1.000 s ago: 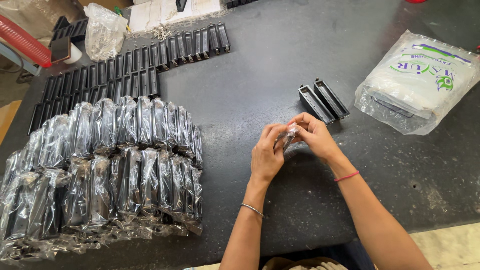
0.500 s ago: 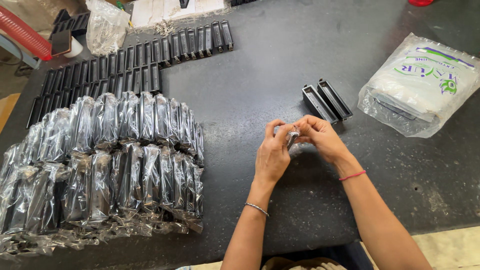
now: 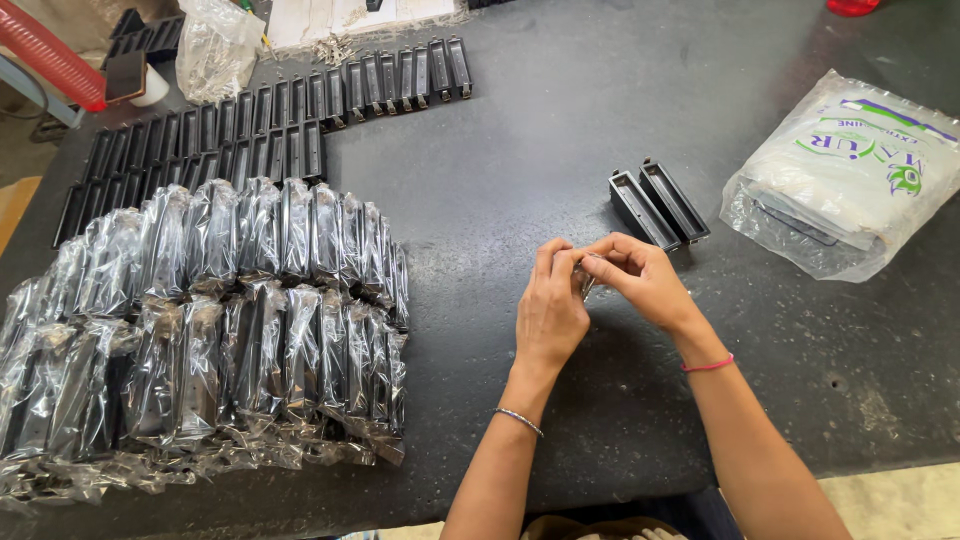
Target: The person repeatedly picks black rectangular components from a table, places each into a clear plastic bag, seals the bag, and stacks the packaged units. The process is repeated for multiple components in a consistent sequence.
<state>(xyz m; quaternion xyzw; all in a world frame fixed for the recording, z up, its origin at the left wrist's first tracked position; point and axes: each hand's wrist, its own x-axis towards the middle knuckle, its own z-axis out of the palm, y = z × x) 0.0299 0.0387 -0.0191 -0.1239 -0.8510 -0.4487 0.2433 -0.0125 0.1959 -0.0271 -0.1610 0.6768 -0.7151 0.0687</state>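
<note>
My left hand (image 3: 550,310) and my right hand (image 3: 640,278) meet fingertip to fingertip over the dark table (image 3: 520,150). Both pinch a small clear plastic sleeve (image 3: 583,281), mostly hidden between the fingers. Just beyond my right hand lie two black rectangular parts (image 3: 657,203), side by side and unwrapped. A silver bangle sits on my left wrist and a pink thread on my right.
A big stack of black parts wrapped in clear plastic (image 3: 210,320) fills the left side. Behind it stand rows of unwrapped black parts (image 3: 260,110). A white printed plastic bag (image 3: 850,180) lies at the right. A clear bag (image 3: 212,45) and a red corrugated tube (image 3: 50,55) sit at the far left.
My hands have stayed together, working the small sleeve between the fingertips. The view has shifted slightly; nothing else on the table has moved.
</note>
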